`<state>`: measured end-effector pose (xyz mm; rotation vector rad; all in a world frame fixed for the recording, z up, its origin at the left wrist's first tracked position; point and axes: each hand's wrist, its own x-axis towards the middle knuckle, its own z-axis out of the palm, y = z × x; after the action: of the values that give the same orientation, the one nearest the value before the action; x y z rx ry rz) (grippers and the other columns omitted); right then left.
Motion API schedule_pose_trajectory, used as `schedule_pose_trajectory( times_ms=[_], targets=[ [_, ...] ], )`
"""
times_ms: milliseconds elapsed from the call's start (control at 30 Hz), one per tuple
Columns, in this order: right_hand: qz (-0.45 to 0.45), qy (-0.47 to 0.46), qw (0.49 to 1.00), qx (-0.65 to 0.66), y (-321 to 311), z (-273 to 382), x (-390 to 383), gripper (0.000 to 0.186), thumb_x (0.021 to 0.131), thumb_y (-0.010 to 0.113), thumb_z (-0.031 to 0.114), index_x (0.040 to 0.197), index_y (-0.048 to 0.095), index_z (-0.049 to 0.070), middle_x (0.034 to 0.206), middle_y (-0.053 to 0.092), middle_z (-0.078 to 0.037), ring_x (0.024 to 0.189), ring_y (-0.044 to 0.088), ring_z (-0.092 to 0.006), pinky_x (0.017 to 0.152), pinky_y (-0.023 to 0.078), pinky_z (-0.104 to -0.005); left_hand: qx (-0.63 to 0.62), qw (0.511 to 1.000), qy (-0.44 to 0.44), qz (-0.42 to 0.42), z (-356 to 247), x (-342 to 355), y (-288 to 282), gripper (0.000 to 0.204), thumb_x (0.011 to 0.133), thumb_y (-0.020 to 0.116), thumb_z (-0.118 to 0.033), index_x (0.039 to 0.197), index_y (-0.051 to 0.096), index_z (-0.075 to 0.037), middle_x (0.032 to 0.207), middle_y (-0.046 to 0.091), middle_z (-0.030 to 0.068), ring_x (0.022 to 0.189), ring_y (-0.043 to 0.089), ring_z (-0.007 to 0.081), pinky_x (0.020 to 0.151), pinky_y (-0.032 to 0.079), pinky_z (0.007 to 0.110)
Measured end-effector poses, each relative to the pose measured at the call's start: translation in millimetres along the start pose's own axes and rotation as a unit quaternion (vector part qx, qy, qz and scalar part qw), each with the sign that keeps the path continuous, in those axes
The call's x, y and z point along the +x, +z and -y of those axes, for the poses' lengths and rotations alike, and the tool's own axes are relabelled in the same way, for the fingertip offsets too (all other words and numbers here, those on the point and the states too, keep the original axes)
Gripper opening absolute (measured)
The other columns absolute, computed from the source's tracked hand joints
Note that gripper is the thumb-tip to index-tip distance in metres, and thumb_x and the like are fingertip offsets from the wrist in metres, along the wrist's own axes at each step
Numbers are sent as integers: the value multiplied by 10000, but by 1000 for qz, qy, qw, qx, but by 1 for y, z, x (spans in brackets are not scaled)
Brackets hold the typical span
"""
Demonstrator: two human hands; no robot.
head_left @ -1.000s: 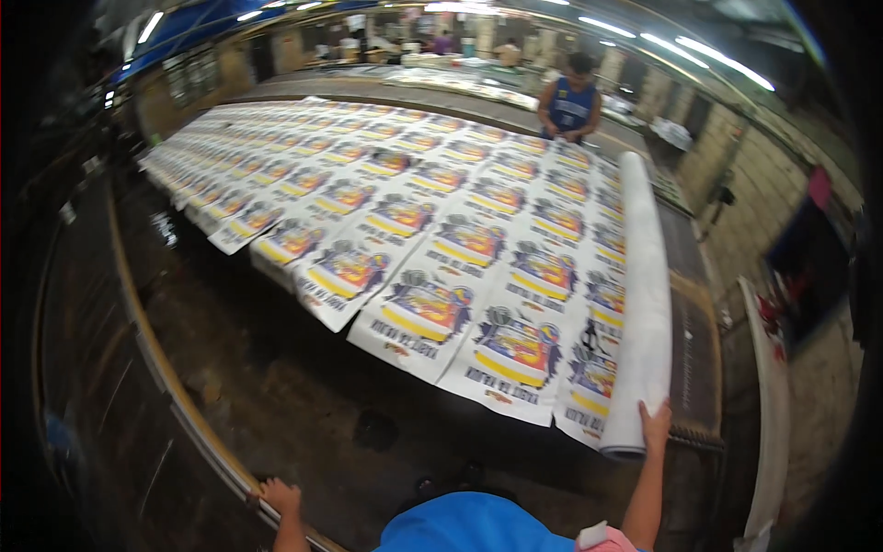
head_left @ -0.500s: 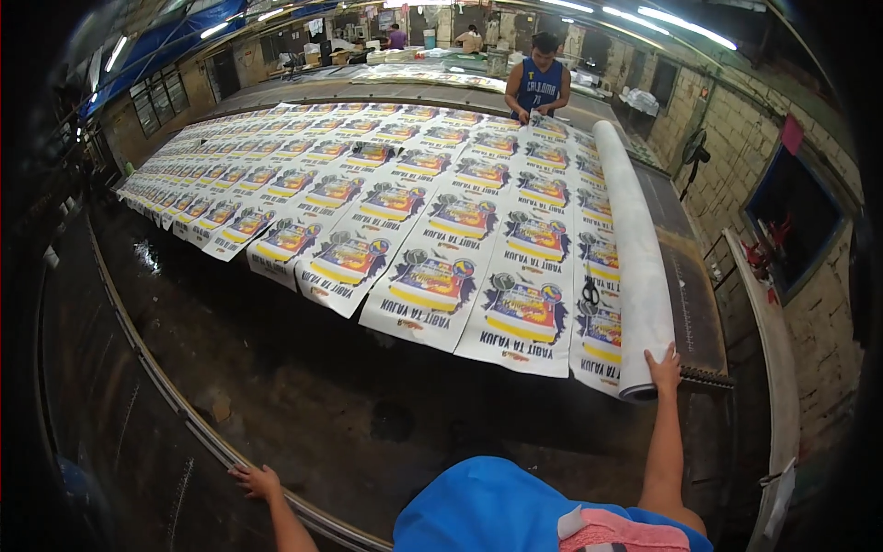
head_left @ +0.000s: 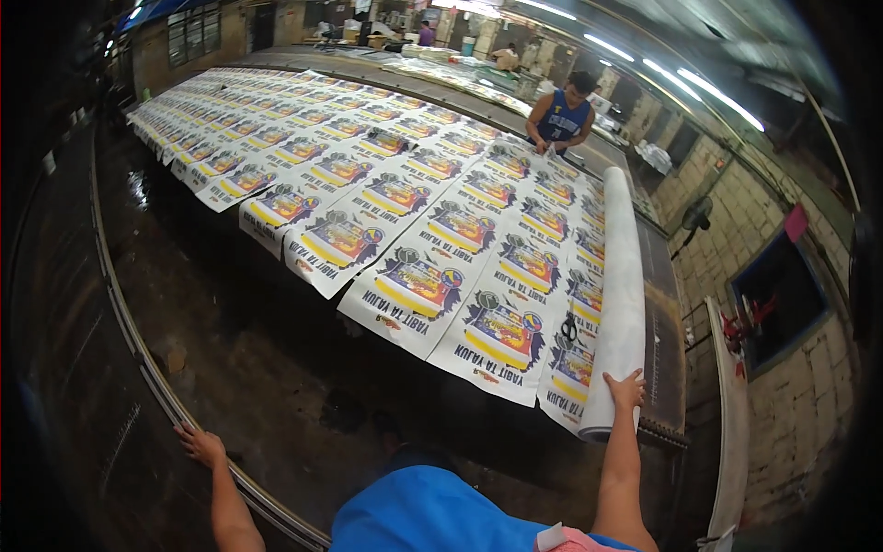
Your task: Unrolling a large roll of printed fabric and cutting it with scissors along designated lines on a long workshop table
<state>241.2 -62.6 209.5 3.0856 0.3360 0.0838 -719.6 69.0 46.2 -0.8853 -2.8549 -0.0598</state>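
My right hand [head_left: 626, 390] lies with its fingers spread on the near end of a long white roll of material [head_left: 622, 276]. The roll rests along the right side of a long table, on top of sheets printed with colourful logos [head_left: 502, 333]. Black-handled scissors [head_left: 568, 327] lie on those sheets, left of the roll. My left hand [head_left: 200, 445] is open, its fingers resting on the metal rail [head_left: 241, 480] at the edge of another dark table. It holds nothing.
Across the printed table a co-worker in a blue sleeveless top [head_left: 559, 120] handles the far edge of the sheets. A dark aisle floor [head_left: 267, 340] runs between the two tables. To the right are a fan [head_left: 696, 213], a block wall and a dark blue-framed panel [head_left: 782, 299].
My view has tilted and shifted, so the tables and roll appear turned. My right hand remains on the roll's near end and my left on the rail. The co-worker leans slightly differently.
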Motion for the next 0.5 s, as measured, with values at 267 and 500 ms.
schedule_pose_trajectory(
  times_ms=[267,500],
  targets=[
    [-31,-1,999,-24,5,29,36,1184,695,699,762,1587,225,144,1534,346,-253,1325,444,-482,952,434,-683,-36,999,-1,-5,-2,-3,-4,743,879,643,-144,1534,295,-99,1647,187,113,1427,358,375,1113,359,575],
    [-45,7,998,-40,14,26,42,1111,745,637,773,1576,262,139,1516,377,-246,1294,491,-448,965,440,-659,-2,1000,8,-4,-1,-6,-11,730,878,639,-158,1530,314,-103,1649,190,84,1440,347,362,1099,386,577]
  ],
)
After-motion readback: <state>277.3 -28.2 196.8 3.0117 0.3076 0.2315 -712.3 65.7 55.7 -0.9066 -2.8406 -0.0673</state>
